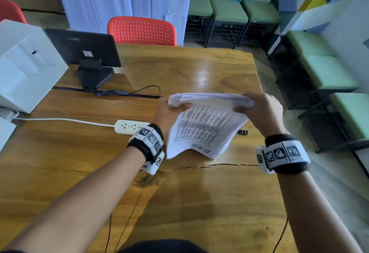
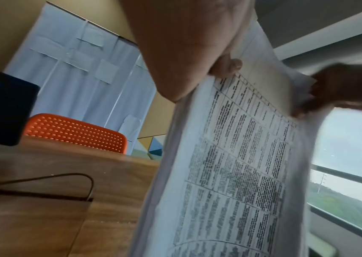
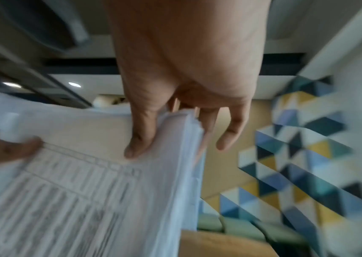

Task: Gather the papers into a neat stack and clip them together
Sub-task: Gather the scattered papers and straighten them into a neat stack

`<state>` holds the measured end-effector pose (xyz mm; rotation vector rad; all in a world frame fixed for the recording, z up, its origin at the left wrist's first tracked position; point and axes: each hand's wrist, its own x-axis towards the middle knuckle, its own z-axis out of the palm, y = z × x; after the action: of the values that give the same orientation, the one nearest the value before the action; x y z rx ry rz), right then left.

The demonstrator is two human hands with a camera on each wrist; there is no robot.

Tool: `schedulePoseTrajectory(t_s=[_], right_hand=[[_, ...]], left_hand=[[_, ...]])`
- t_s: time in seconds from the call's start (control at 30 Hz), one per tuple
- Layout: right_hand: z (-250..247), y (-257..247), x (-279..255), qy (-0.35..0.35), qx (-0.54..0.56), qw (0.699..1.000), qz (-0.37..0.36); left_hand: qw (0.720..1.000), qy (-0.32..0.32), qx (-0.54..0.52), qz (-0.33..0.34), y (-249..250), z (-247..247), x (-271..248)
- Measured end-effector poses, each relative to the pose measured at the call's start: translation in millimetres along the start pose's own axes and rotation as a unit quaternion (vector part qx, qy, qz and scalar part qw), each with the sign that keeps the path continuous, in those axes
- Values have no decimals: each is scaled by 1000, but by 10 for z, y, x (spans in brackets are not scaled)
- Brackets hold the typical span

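A thick stack of printed papers (image 1: 203,127) stands nearly on edge, its lower edge on the wooden table (image 1: 179,192), with "ADMIN" handwritten near the bottom. My left hand (image 1: 169,111) grips the stack's upper left corner, thumb on the printed face (image 2: 226,67). My right hand (image 1: 259,109) holds the upper right corner, thumb (image 3: 140,139) on the front and fingers behind the sheets (image 3: 87,191). A black binder clip (image 1: 243,132) lies on the table just right of the stack, below my right hand. The printed table on the papers (image 2: 237,156) fills the left wrist view.
A white power strip (image 1: 129,126) with its cord lies left of my left hand. A dark monitor (image 1: 83,47) on a stand and a white box (image 1: 26,63) sit at the far left. A red chair (image 1: 141,31) stands behind the table; green stools (image 1: 329,73) line the right.
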<state>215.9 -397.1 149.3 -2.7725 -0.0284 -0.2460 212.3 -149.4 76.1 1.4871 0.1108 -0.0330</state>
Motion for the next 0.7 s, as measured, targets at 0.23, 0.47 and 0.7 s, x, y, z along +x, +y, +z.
schedulePoseTrajectory(t_s=[0.23,0.47,0.7], right_hand=[[665,334,-267,-6,519,851,83],[713,186,-206,21,520,853,41],[748,-231,-166,67,429,900,13]], left_hand=[[994,-95,42,45,11,-94,27],[998,-55,6,30,-38,-179,24],[987,159,-11,31,151,81,-81]])
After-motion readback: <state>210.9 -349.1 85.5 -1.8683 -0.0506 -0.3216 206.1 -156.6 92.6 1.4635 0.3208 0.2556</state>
